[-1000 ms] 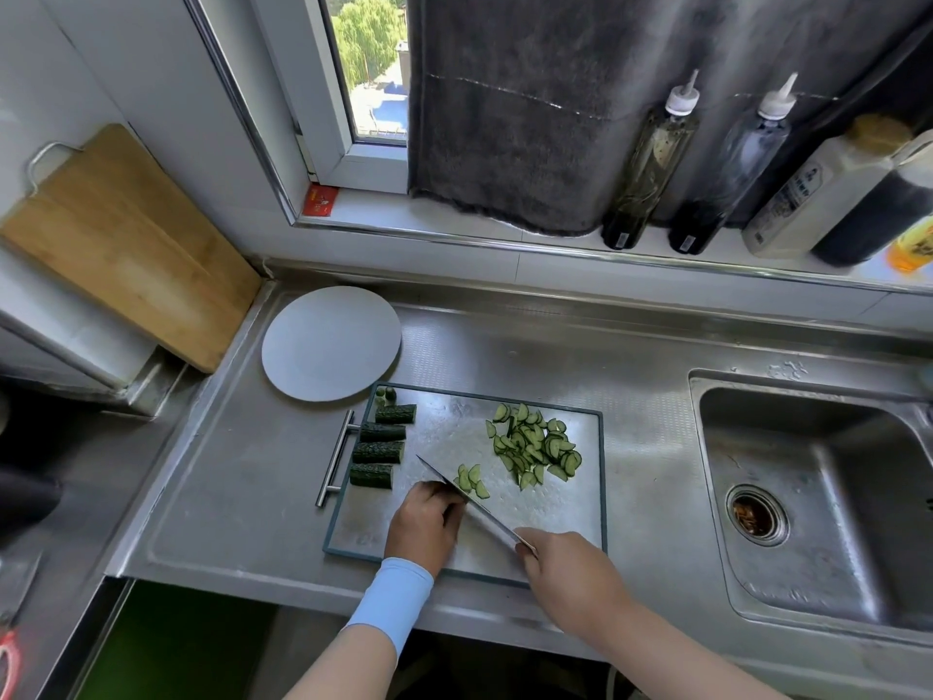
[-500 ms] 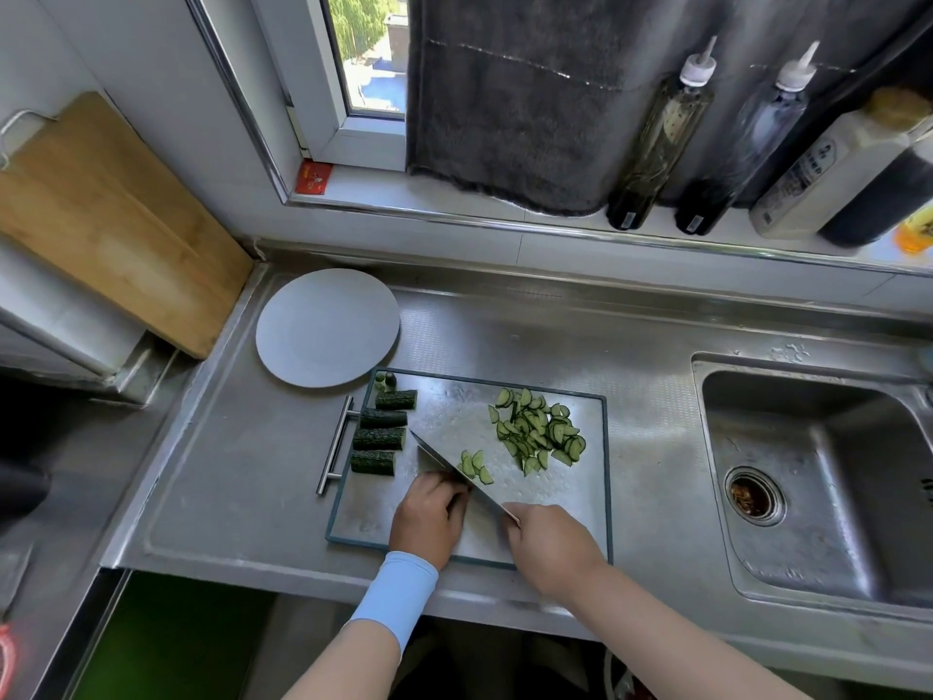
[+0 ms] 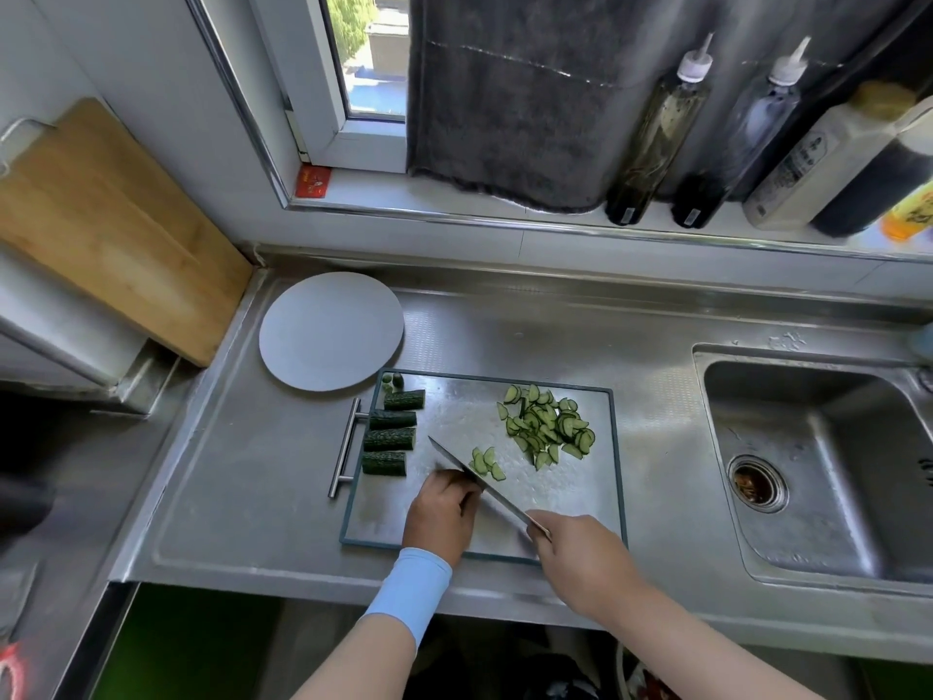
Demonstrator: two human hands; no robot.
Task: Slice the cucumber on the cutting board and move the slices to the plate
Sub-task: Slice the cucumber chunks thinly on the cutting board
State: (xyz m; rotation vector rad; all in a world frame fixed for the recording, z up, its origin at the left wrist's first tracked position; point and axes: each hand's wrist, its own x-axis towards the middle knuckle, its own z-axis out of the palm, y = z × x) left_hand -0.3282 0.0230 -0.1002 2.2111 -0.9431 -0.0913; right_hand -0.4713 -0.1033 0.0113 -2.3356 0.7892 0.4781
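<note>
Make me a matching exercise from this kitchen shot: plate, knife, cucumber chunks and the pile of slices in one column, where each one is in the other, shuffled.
1. plate
2. knife
3. cucumber chunks
4. pile of slices

A. gripped by the right hand
B. in a row along the cutting board's left edge
C. on the counter, past the board's far left corner
D. on the board's far right part

Pairs: 1-C, 2-A, 3-B, 4-D

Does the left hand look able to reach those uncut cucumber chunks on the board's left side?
Probably yes. The cucumber chunks lie just beyond the left hand with nothing between; the knife in the right hand crosses on its other side.
</note>
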